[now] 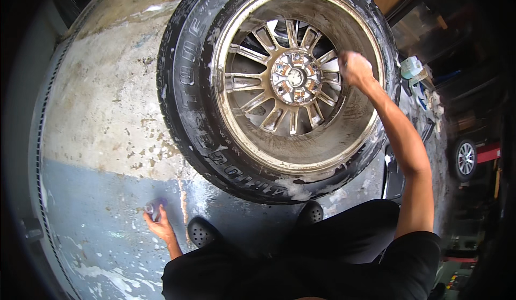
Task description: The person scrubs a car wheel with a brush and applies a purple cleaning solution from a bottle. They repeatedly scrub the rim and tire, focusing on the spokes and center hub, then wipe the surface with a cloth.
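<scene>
A large black tire (185, 93), wet and streaked with whitish foam, lies in front of me around a dirty multi-spoke wheel rim (294, 167). Brown grime coats the inner barrel, and rust-coloured marks surround the hub (295, 77). My right hand (356, 70) reaches inside the rim at its right side, close to the spoke ends. It is curled and blurred by motion, hiding whatever it may hold. Off to the left, low over the floor, my left hand (160, 226) grips a small translucent purplish bottle (156, 206), whose exact shape is hard to make out.
The wet floor (107, 198) is part bare concrete, part blue-grey paint, with foam splashes. My black perforated clogs (201, 232) stand just before the tire. A clear container with bluish liquid (411, 67) sits among clutter at the right. Farther right is another wheel (465, 157) beside a red bar.
</scene>
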`<state>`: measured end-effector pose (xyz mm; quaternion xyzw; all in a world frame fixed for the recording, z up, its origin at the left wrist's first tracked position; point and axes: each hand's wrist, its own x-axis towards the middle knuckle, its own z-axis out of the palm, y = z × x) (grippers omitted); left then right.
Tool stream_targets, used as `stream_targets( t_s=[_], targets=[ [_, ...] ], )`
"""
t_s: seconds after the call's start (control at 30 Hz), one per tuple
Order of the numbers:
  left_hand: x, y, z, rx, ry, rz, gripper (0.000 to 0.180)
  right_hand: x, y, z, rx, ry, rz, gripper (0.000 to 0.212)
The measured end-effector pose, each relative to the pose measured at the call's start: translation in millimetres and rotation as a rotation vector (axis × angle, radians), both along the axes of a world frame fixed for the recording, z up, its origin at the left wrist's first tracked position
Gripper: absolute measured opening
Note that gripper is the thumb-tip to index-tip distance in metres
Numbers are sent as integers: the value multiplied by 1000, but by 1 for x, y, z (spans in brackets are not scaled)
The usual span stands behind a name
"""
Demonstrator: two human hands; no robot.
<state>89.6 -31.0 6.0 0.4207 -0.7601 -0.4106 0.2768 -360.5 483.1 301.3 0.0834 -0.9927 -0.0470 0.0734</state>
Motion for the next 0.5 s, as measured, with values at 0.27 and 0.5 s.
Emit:
stream_targets(
  t_s=[0.27,0.5],
  targets=[
    [-13,12,14,-131,-10,-35,53,-59,-84,-26,-2479,305,-450,30],
    [1,-3,13,-197,7,-137,48,-20,-204,-61,-2111,-711,-163,21]
  ],
)
